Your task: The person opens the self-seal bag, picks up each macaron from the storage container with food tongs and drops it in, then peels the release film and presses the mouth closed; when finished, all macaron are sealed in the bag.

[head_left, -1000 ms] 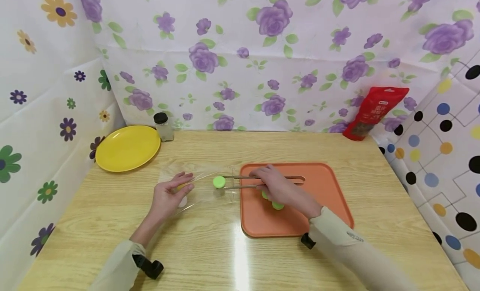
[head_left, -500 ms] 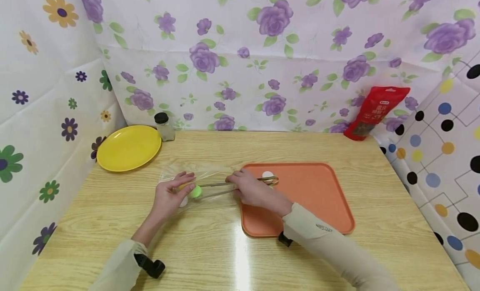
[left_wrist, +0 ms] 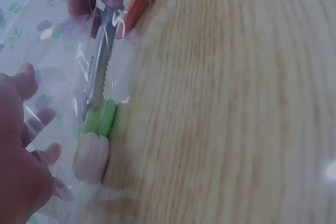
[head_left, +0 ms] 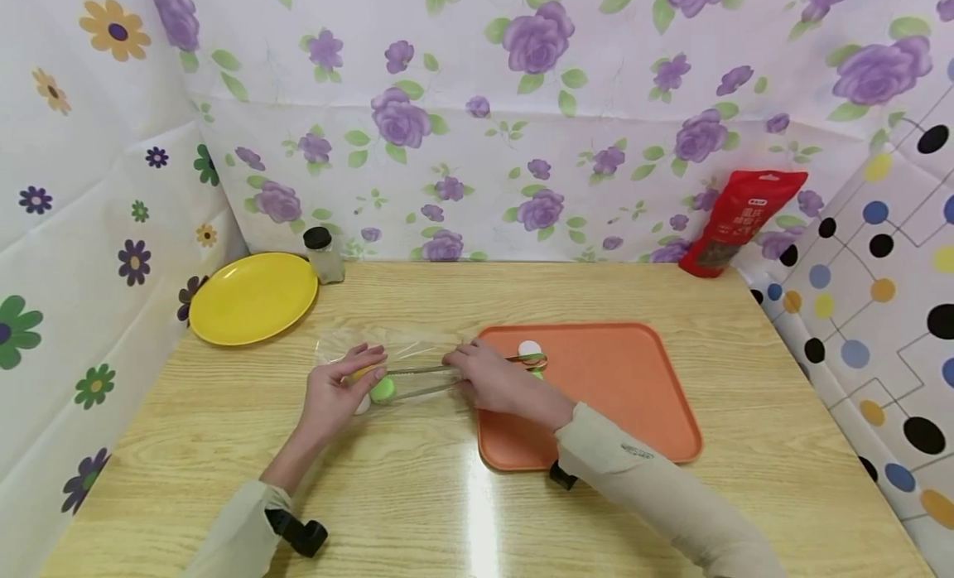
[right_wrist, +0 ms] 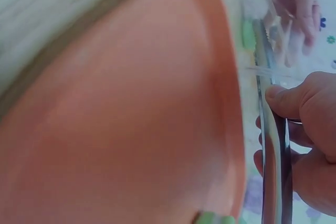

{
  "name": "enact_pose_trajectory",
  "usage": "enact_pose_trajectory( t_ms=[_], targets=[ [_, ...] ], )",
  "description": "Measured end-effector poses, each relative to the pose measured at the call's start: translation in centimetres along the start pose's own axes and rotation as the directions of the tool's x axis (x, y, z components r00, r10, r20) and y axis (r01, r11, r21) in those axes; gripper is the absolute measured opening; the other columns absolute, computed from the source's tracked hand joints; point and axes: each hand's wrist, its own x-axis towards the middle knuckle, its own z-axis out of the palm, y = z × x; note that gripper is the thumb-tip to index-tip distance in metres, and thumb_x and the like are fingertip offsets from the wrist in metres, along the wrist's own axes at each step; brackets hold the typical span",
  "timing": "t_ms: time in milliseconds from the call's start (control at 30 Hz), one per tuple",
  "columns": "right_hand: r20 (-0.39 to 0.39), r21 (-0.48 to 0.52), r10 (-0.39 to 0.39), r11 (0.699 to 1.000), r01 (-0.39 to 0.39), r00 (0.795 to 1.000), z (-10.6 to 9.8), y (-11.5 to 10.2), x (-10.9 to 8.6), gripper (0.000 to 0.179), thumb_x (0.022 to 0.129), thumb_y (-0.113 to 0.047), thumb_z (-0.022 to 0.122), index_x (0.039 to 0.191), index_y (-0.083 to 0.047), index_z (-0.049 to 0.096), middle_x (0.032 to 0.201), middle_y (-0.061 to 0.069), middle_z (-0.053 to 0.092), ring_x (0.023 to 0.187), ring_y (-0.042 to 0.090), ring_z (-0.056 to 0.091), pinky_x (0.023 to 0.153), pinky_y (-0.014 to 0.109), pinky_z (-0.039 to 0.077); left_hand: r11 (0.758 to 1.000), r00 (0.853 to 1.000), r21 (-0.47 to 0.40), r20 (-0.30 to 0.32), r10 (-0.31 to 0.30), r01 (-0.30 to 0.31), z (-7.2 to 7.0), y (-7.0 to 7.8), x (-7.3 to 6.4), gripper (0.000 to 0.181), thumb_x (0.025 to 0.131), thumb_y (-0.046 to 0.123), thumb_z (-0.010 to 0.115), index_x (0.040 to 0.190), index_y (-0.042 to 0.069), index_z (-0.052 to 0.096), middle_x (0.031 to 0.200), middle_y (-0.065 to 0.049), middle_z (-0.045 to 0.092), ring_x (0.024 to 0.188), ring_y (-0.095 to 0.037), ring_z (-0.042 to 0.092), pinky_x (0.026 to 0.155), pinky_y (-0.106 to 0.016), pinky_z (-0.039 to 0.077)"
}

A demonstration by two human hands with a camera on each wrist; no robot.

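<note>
My left hand point(head_left: 335, 392) holds a clear plastic bag point(head_left: 417, 346) from its left end, thumb and fingers curved about the film. Inside lie a green macaron point(left_wrist: 100, 117) and a pale pink-white macaron point(left_wrist: 91, 158), side by side; a bit of yellow shows beneath my left fingers in the head view. My right hand point(head_left: 495, 379) grips metal tongs point(right_wrist: 270, 129), which reach through the bag's mouth. Their toothed tips end right at the green macaron. By my right hand, a white macaron point(head_left: 530, 349) and a partly hidden green one point(right_wrist: 214, 218) sit on the orange tray point(head_left: 611, 412).
A yellow plate point(head_left: 253, 301) stands at the back left, with a black-lidded jar point(head_left: 325, 257) beside it. At the back right a red pouch point(head_left: 738, 222) leans against the flowered backdrop. Wood-grain tabletop point(head_left: 387, 512) extends in front of the hands.
My right hand has moved left with the tongs, carrying the green macaron from the bag's mouth deeper inside, next to the pale one. The left hand has stayed in place.
</note>
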Motion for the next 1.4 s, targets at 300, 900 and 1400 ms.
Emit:
enact_pose_trajectory(
  t_ms=[300, 900, 1400],
  targets=[
    [-0.057, 0.017, 0.053, 0.999, -0.052, 0.997, -3.3, 2.5, -5.8, 0.039, 0.095, -0.002, 0.068, 0.132, 0.001, 0.056, 0.125, 0.015, 0.059, 0.114, 0.036, 0.052, 0.094, 0.048, 0.047, 1.0, 1.0, -0.014, -0.009, -0.009, 0.009, 0.0, -0.1, 0.0, 0.018, 0.086, -0.012, 0.072, 0.103, -0.015, 0.071, 0.116, -0.028, 0.067, 0.129, -0.049, 0.046, 0.104, -0.019, 0.041],
    [-0.031, -0.04, 0.18, 0.983, -0.181, 0.983, -5.1, 6.9, -20.0, 0.04, 0.089, 0.004, 0.072, 0.127, -0.001, 0.06, 0.108, 0.01, 0.057, 0.096, 0.026, 0.051, 0.078, 0.045, 0.05, 1.0, 1.0, -0.004, -0.006, -0.023, 0.023, -0.6, -0.1, -0.3, 0.018, 0.087, -0.01, 0.072, 0.105, -0.014, 0.07, 0.116, -0.029, 0.066, 0.129, -0.023, 0.053, 0.108, -0.02, 0.035],
    [-0.065, -0.069, 0.184, 0.98, -0.188, 0.981, -3.4, 7.6, -20.8, 0.041, 0.085, 0.004, 0.076, 0.123, -0.003, 0.064, 0.105, 0.009, 0.059, 0.091, 0.025, 0.05, 0.075, 0.043, 0.046, 1.0, 1.0, -0.009, -0.025, -0.009, 0.008, -0.5, 0.1, -0.3, 0.018, 0.086, -0.012, 0.072, 0.103, -0.015, 0.07, 0.115, -0.03, 0.066, 0.122, -0.005, 0.054, 0.107, -0.018, 0.037]
  ],
)
